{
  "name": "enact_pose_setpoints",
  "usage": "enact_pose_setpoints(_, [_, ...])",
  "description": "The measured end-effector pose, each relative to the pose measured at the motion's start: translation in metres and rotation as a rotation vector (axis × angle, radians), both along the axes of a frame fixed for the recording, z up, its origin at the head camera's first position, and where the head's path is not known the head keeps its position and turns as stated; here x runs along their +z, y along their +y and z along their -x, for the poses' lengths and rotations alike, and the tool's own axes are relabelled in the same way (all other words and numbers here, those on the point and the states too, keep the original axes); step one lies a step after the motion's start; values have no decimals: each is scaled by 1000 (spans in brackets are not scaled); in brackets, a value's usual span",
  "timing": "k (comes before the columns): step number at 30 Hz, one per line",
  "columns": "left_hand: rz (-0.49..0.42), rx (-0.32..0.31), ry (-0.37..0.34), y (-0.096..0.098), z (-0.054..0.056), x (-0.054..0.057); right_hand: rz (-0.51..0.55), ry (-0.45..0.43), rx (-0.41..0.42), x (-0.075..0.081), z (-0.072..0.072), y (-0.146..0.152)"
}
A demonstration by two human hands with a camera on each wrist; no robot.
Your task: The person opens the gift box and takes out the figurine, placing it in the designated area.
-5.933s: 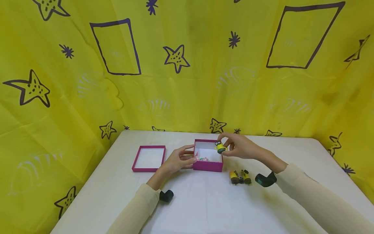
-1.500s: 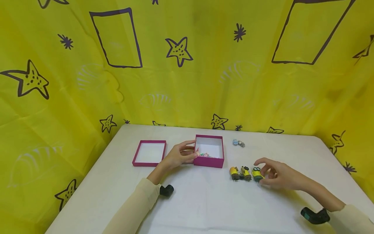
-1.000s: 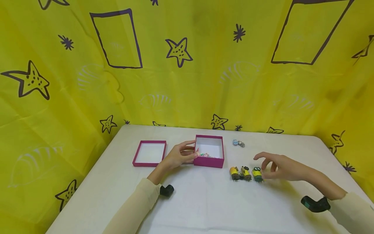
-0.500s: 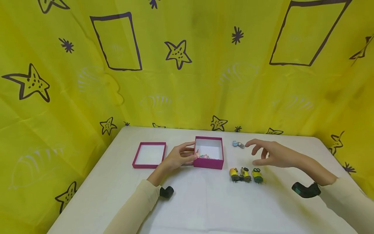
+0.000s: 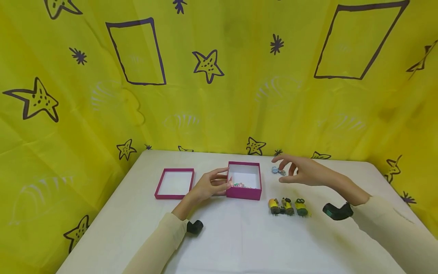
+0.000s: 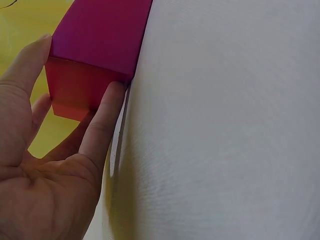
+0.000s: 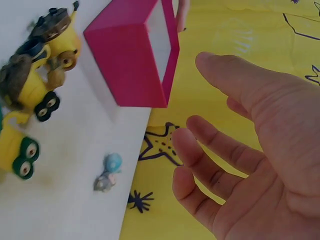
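Note:
My left hand [image 5: 208, 185] holds the left side of a magenta box [image 5: 243, 193], thumb at the near corner and fingers at the wall. Small pink and green pieces [image 5: 238, 185] lie inside the box along its near wall. My right hand [image 5: 304, 171] hovers right of the box, fingers spread and slightly bent, holding nothing. Just by its fingertips on the table are a small light-blue toy [image 7: 113, 163] and a small grey toy [image 7: 105, 182]. Nearer to me stand three yellow minion figures [image 5: 273, 206], the rightmost minion figure [image 5: 301, 207] with green goggles.
The box's shallow magenta lid [image 5: 174, 197] lies with its white inside up, left of the left hand. A white cloth [image 5: 219, 243] covers the table. Behind it hangs a yellow curtain [image 5: 226, 106] with star drawings.
My right hand carried a minion figure from the box to the right of the row and let it go. It has since moved up and left to the small toys. Left hand stayed.

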State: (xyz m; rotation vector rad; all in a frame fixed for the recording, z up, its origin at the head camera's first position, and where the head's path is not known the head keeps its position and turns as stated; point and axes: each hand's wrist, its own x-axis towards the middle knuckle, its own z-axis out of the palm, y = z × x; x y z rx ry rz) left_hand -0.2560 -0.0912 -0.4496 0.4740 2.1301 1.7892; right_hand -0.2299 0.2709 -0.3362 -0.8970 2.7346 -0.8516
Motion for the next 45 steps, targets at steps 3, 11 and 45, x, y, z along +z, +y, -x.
enact_pose_setpoints(3, [3,2,7,0,0,0,20,4,11,2,5,-10])
enact_pose_setpoints(11, [22,-2,5,-1,0,-2,37,32,57,4,19,-34])
enact_pose_setpoints(45, [-32,-16,-6,0,0,-1,26,-57,98,-38,49,-99])
